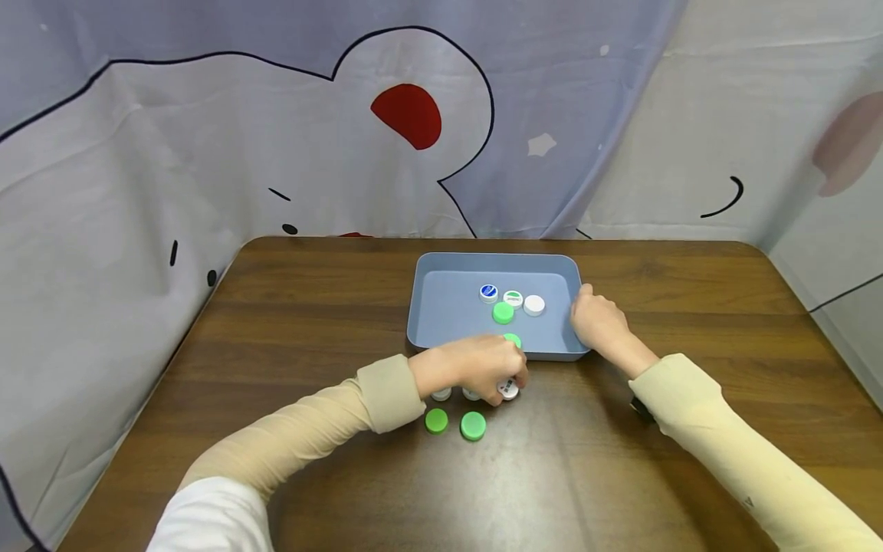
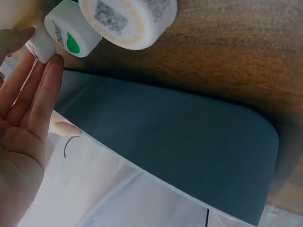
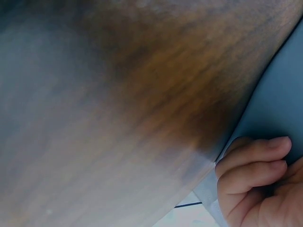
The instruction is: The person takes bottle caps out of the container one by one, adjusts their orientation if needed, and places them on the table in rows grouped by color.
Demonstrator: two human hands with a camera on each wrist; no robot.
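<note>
My left hand (image 1: 483, 366) pinches a white bottle cap (image 1: 508, 389) with dark print between thumb and fingertips, just in front of the tray. The left wrist view shows the same cap (image 2: 41, 45) at the fingertips, beside a white cap with a green leaf mark (image 2: 73, 33) and a larger printed white cap (image 2: 130, 21). Two green caps (image 1: 473, 426) lie nearer on the table. At the right end of the blue-grey tray (image 1: 441, 307), my right hand (image 1: 602, 326) holds the rim, its fingers (image 3: 251, 177) curled against the wall.
Inside the tray are a blue-and-white cap (image 1: 488, 293), a white-and-green cap (image 1: 513, 299), a plain white cap (image 1: 534, 306) and green caps (image 1: 503, 313). The brown wooden table (image 1: 290, 307) ends at a patterned curtain (image 1: 276, 138).
</note>
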